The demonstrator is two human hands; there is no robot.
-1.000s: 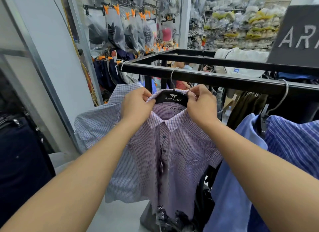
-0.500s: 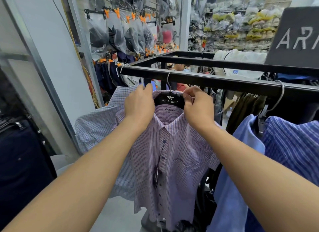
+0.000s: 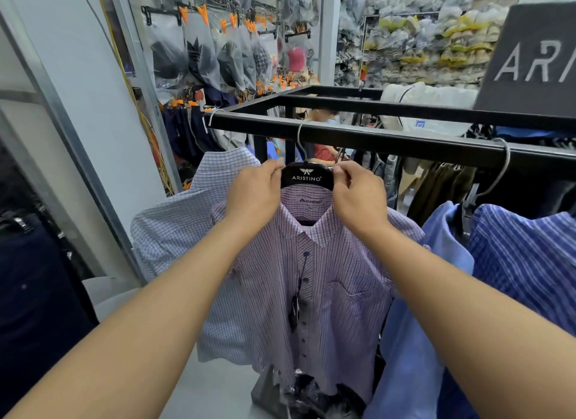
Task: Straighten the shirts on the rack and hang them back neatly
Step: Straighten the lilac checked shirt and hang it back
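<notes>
A purple checked short-sleeved shirt (image 3: 336,281) hangs on a black hanger (image 3: 307,178) whose metal hook sits over the black rack bar (image 3: 389,139). My left hand (image 3: 254,192) pinches the collar and the hanger's left end. My right hand (image 3: 358,194) pinches the collar and the hanger's right end. Behind it to the left hangs a pale blue checked shirt (image 3: 184,219). To the right hang a plain blue shirt (image 3: 442,231) and a blue striped shirt (image 3: 526,256).
A dark sign (image 3: 533,60) with white letters stands on the rack at the right. Dark trousers (image 3: 31,281) hang at the far left by a metal frame post (image 3: 71,144). Bagged goods on orange clips (image 3: 218,50) hang behind. The rack's base (image 3: 268,393) stands on the grey floor.
Both hands have stayed at the collar on either side of the hanger, shifting slightly. The purple shirt now hangs a little more squarely on its hanger.
</notes>
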